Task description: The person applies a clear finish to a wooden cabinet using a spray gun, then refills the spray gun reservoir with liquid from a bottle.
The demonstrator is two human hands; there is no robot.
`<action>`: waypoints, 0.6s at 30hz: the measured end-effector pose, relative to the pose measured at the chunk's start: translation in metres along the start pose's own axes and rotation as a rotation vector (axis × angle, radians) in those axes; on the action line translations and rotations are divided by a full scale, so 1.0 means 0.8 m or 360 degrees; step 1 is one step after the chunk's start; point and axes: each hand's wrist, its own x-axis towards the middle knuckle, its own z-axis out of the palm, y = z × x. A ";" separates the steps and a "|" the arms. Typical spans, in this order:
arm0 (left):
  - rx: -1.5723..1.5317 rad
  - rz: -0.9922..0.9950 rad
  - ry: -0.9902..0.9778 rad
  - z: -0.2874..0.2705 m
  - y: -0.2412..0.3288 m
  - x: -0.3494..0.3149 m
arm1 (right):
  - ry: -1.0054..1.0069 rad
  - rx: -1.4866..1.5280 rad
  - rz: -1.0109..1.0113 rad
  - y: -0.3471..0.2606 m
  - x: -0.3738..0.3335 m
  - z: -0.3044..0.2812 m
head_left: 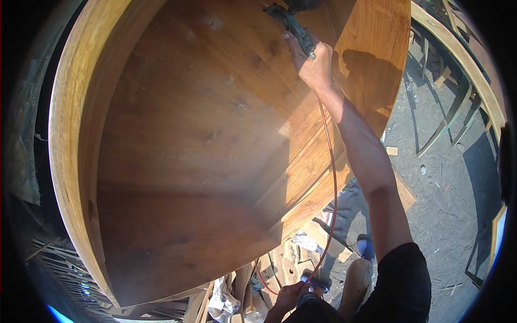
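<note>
Up at the top, my right hand [315, 60] is closed round the handle of a spray gun [293, 26], whose upper part is cut off by the picture's edge. A thin reddish hose [334, 183] hangs from the gun and curves down to my left hand [291, 295], low in the picture. The fingers of that hand are closed round the hose. Under the gun spreads a large varnished wooden panel [177, 124], brown and glossy, with a curved pale wooden rim [67, 107] on its left. A whitish haze lies over the panel's middle.
Wood offcuts and a white cloth [223, 301] lie below the panel. My leg and shoes [365, 247] stand close to its lower right edge. Grey sandy ground [441, 177] lies on the right, with a curved wooden frame [471, 64] and slats on it.
</note>
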 end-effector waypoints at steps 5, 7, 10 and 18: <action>-0.0017 -0.0018 0.0047 0.003 -0.001 -0.006 | 0.0095 0.0176 -0.0129 -0.009 -0.001 0.000; -0.0022 -0.0024 0.0043 0.004 -0.003 -0.010 | 0.0083 0.0188 -0.0191 -0.010 -0.005 0.001; 0.0041 -0.0064 -0.0007 0.000 -0.004 -0.011 | 0.0029 0.0176 -0.0178 -0.017 -0.006 0.004; 0.0001 0.0007 -0.0002 0.006 -0.016 -0.028 | -0.0291 0.0583 0.0413 -0.084 -0.044 0.027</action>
